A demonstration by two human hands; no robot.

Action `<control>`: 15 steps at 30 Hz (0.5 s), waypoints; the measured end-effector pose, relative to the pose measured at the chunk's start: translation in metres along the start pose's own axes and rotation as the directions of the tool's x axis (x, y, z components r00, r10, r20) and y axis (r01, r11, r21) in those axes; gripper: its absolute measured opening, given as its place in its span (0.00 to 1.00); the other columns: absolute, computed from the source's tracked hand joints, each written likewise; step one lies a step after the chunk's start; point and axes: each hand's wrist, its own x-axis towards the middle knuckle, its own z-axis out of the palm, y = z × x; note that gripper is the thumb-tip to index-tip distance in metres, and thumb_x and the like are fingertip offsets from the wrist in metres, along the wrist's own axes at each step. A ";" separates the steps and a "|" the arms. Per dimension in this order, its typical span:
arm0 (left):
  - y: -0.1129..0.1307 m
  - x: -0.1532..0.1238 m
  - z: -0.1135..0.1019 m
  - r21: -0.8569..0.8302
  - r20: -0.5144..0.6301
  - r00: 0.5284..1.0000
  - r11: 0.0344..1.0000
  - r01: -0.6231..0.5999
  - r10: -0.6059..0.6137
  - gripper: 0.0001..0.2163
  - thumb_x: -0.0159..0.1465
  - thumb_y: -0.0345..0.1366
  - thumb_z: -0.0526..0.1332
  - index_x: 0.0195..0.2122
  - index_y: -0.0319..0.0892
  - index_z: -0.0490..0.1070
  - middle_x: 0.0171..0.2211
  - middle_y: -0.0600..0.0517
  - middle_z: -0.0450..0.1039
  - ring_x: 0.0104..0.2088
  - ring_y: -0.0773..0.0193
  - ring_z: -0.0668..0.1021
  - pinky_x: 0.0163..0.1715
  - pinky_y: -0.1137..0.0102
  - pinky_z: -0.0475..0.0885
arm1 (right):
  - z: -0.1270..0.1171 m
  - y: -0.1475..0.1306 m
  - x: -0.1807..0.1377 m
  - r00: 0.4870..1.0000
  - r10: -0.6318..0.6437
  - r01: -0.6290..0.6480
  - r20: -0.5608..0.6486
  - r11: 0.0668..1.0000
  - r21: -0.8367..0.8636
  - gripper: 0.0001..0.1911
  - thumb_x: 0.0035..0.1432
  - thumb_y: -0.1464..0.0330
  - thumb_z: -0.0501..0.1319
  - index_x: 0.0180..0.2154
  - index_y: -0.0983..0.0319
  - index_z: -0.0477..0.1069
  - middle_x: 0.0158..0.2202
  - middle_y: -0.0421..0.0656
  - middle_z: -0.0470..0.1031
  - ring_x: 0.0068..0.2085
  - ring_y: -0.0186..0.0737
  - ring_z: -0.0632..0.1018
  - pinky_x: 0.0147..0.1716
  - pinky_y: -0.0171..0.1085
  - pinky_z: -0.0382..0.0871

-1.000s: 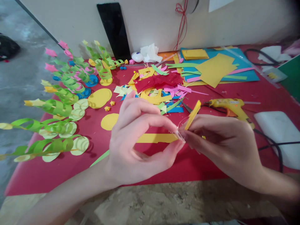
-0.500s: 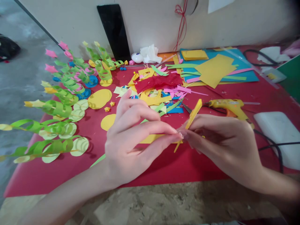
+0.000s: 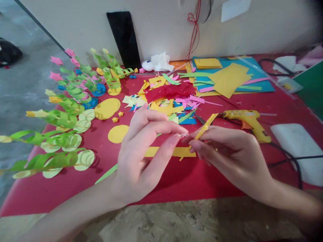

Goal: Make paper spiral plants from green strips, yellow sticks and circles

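Between the thumb and fingers of my right hand (image 3: 232,151) is a thin folded yellow paper strip (image 3: 207,126), slanting up to the right. My left hand (image 3: 148,151) is beside it, thumb and fingertips pinched together. A whitish bit shows at those fingertips, too small to name. The left fingertips are apart from the strip. Below the hands a flat yellow paper strip (image 3: 166,152) lies on the red table covering (image 3: 181,185). A yellow paper circle (image 3: 118,133) rests left of my left hand, and a green paper strip (image 3: 107,173) runs partly under that wrist.
Curled green paper stems (image 3: 60,117) with stars and round bases stand at left. Paper scraps (image 3: 166,104) are heaped behind my hands. A yellow glue gun (image 3: 248,121), a white box-shaped object (image 3: 299,151) and a black cable (image 3: 290,156) lie at right. Yellow paper sheets (image 3: 228,80) are at the back.
My left fingertips have drawn away to the left from the yellow strip, which they were touching. My right hand still holds the strip, slightly lower and more tilted. The camera view has shifted slightly.
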 end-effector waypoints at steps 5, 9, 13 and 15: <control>0.002 0.000 -0.001 -0.007 0.022 1.000 1.000 -0.010 0.010 0.09 0.58 0.26 0.57 0.38 0.41 0.70 0.33 0.51 0.66 0.37 0.64 0.70 0.46 0.62 0.65 | 0.002 0.001 -0.002 0.997 -0.061 0.060 0.039 0.998 0.025 0.11 0.51 0.76 0.59 0.19 0.66 0.64 0.18 0.36 0.64 0.21 0.22 0.65 0.18 0.22 0.58; 0.001 0.003 0.001 -0.029 0.042 0.999 1.000 -0.012 0.013 0.06 0.56 0.28 0.59 0.35 0.41 0.72 0.30 0.51 0.66 0.33 0.64 0.70 0.43 0.62 0.66 | 0.005 0.005 -0.004 0.993 -0.084 0.081 0.085 0.996 0.034 0.07 0.52 0.75 0.58 0.23 0.66 0.66 0.21 0.37 0.68 0.23 0.24 0.67 0.20 0.23 0.61; 0.001 0.004 0.003 -0.092 0.057 0.998 0.995 0.042 -0.036 0.07 0.55 0.28 0.61 0.35 0.41 0.72 0.31 0.51 0.66 0.34 0.65 0.71 0.36 0.65 0.69 | 0.007 0.006 -0.006 0.988 -0.119 0.122 0.095 0.992 -0.026 0.08 0.53 0.75 0.58 0.22 0.65 0.65 0.21 0.37 0.67 0.24 0.25 0.69 0.21 0.25 0.62; 0.001 0.004 0.002 -0.100 0.057 0.997 0.993 0.060 -0.055 0.07 0.56 0.27 0.60 0.35 0.41 0.72 0.31 0.52 0.66 0.34 0.66 0.71 0.37 0.66 0.69 | 0.007 0.007 -0.006 0.985 -0.156 0.161 0.077 0.985 -0.067 0.08 0.52 0.75 0.58 0.22 0.65 0.65 0.21 0.36 0.66 0.24 0.26 0.70 0.21 0.25 0.63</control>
